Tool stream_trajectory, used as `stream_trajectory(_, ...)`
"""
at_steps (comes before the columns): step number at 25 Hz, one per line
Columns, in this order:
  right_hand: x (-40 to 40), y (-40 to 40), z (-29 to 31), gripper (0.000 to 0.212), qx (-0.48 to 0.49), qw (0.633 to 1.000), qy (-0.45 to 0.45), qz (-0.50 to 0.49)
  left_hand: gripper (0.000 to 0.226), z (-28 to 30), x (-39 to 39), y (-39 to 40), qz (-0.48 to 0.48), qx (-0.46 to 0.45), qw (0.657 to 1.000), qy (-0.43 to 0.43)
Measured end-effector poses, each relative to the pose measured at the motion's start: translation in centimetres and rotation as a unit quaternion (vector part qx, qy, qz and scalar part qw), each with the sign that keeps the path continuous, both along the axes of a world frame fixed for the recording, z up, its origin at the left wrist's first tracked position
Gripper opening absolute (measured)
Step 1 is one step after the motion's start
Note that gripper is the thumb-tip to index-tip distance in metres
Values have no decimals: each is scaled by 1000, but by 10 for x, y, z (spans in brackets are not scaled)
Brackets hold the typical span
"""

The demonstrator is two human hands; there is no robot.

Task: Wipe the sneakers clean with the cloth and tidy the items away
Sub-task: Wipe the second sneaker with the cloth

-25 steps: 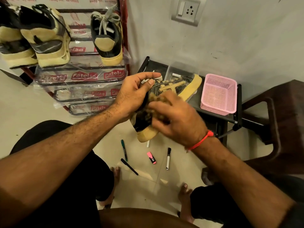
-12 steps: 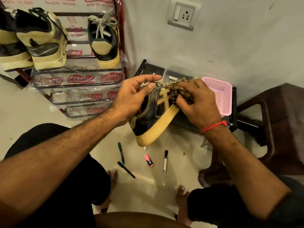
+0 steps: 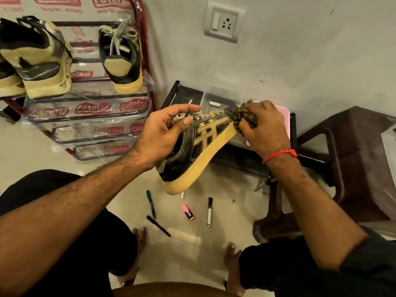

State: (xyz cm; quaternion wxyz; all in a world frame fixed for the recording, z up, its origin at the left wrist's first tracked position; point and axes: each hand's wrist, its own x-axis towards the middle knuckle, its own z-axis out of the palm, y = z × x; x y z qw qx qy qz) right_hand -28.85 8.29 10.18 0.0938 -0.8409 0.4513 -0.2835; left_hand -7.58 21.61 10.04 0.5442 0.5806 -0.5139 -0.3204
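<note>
A black sneaker (image 3: 192,153) with tan stripes and a yellow sole is held in the air, heel toward me and toe pointing away to the right. My left hand (image 3: 165,133) grips it at the collar and laces. My right hand (image 3: 263,127) grips a bunched brown patterned cloth (image 3: 243,116) and presses it on the toe end. A matching sneaker (image 3: 122,56) stands heel-out on the top shelf of the shoe rack (image 3: 90,108), with two other tan shoes (image 3: 40,61) to its left.
A low black table (image 3: 240,155) by the wall carries a clear box (image 3: 220,99) and a pink basket (image 3: 285,118). Several markers (image 3: 209,211) and a pink highlighter (image 3: 188,212) lie on the floor. A brown plastic chair (image 3: 351,159) stands at right.
My right hand has slid the cloth from the sneaker's heel side up along it to the toe end. My left hand has kept its grip; the sneaker sits slightly higher.
</note>
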Motion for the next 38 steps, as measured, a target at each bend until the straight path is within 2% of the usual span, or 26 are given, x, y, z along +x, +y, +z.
stream_trajectory(2, -1, 4, -3, 32, 14, 1000, -13, 4, 31, -2, -1, 1, 2, -6, 1000, -13)
stream_trajectory(4, 15, 36, -2, 30, 31, 994, -28, 104, 31, -1, 0, 0, 5, -14, 1000, 1)
stream_trajectory(6, 27, 68, -2, 31, 32, 976, -8, 215, 30, 1, 3, 1, 10, -18, 999, 30)
stream_trajectory(7, 27, 71, -2, 33, 20, 971, 10, 237, 30, 3, 5, 1, 8, -19, 999, 44)
stream_trajectory(8, 25, 63, -1, 34, 13, 973, 16, 228, 30, 5, 7, 2, 6, -22, 999, 49)
stream_trajectory(12, 7, 10, 2, 32, 13, 999, 3, 52, 28, 4, 3, 2, -4, -26, 999, 34)
stream_trajectory(14, 2, 2, -2, 32, 10, 1000, 6, 20, 26, 3, 1, 2, -19, -39, 999, 15)
stream_trajectory(18, 5, 16, 3, 29, 16, 998, -62, 4, 29, -2, 7, 1, -43, -66, 996, -33)
stream_trajectory(21, 29, 59, 14, 29, 36, 982, -132, 127, 46, -7, 7, 1, -49, -73, 994, -63)
stream_trajectory(23, 39, 82, 16, 29, 13, 971, -118, 206, 54, -10, 8, 1, -55, -73, 994, -60)
stream_trajectory(24, 39, 78, 17, 29, 2, 973, -105, 206, 56, -11, 9, 1, -60, -73, 994, -45)
stream_trajectory(26, 30, 48, 17, 29, 10, 990, -78, 114, 55, -11, 8, 1, -64, -74, 994, -39)
stream_trajectory(29, 4, 2, 12, 29, 31, 998, 3, -52, 52, -12, 1, 2, -56, -86, 987, -126)
stream_trajectory(31, 6, 11, 11, 28, 39, 998, -10, -37, 51, -17, 2, 1, -56, -93, 985, -136)
stream_trajectory(34, 22, 48, 16, 27, 45, 991, -66, 110, 50, -19, 3, 1, -61, -99, 985, -131)
stream_trajectory(35, 23, 47, 18, 28, 38, 990, -64, 118, 51, -19, 3, 1, -61, -101, 985, -129)
stream_trajectory(38, 8, 8, 14, 29, 25, 1000, -1, 2, 53, -18, -2, 2, -56, -99, 984, -137)
